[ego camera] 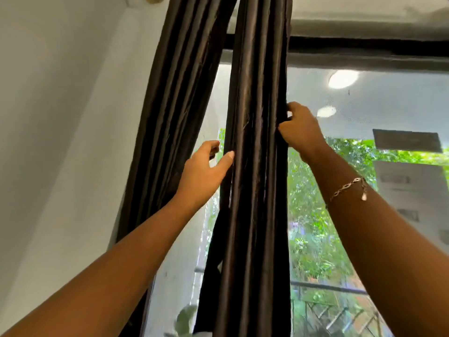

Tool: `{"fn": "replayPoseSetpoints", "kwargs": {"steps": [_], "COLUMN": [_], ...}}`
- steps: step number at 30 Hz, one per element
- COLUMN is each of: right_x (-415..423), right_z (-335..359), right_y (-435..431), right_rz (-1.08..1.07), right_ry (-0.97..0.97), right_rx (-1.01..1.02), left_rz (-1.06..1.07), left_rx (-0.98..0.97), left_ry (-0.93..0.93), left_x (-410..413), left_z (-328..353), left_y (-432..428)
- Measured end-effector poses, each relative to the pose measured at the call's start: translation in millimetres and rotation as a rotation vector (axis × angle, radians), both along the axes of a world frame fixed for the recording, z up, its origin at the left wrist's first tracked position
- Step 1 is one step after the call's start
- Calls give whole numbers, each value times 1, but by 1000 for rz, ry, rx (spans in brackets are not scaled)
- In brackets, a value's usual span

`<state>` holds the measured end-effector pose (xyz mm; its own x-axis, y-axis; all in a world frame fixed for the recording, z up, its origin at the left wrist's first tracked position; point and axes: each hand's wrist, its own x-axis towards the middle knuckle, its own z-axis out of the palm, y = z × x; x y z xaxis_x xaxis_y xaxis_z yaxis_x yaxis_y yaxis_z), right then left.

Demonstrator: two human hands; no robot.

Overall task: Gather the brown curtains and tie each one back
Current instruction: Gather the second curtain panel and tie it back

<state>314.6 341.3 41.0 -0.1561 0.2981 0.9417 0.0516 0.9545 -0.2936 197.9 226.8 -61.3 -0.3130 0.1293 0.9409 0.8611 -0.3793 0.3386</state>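
The middle curtain (257,166), dark brown and bunched into tight folds, hung from 12 o'clock down to 6 o'clock of the view, in front of the window (364,105). The second curtain (175,93) hung beside it toward 11 o'clock, slanting down along the white wall (60,117) to 7 o'clock. The two were close at the top and apart lower down.

The right grip (301,130) was at the 3 o'clock edge of the middle curtain, its fingers curled round the outer folds and pinching them. A chain bracelet (347,188) sat on that forearm.

The left grip (206,166) was lower, at the curtain's 9 o'clock edge. It was loosely open, its thumb tip touching the front of the folds and its curled fingers just clear of the cloth.

Through the glass, greenery (315,239) and a railing (328,287) showed at 4 o'clock.
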Motion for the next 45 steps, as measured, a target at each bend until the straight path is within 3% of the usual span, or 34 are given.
{"fn": "replayPoseSetpoints", "kwargs": {"steps": [6,16,22,26,31,39,43,45], "right_x": [13,12,7,5,2,-11,-15,-19], "right_z": [-46,-149,-187,-209,-225,-229,-231,-233], "right_y": [23,40,18,-2,-22,-26,-32,-39], "right_rz": [-23,74,58,77,190,349,380,398], "right_ry": [-102,-136,-58,51,189,1,-59,-100], "right_rx": [-43,53,119,151,308,153,111,92], "left_rz": [-62,110,193,125,189,332,233,48], "left_rx": [-40,-72,-31,-15,9,16,82,103], "left_ry": [-76,-162,-198,-275,-232,-227,-263,-338], "left_x": [22,30,42,49,46,19,10,7], "left_z": [-18,-76,-125,-160,-179,-170,-146,-133], "left_y": [23,24,24,28,37,43,40,39]}}
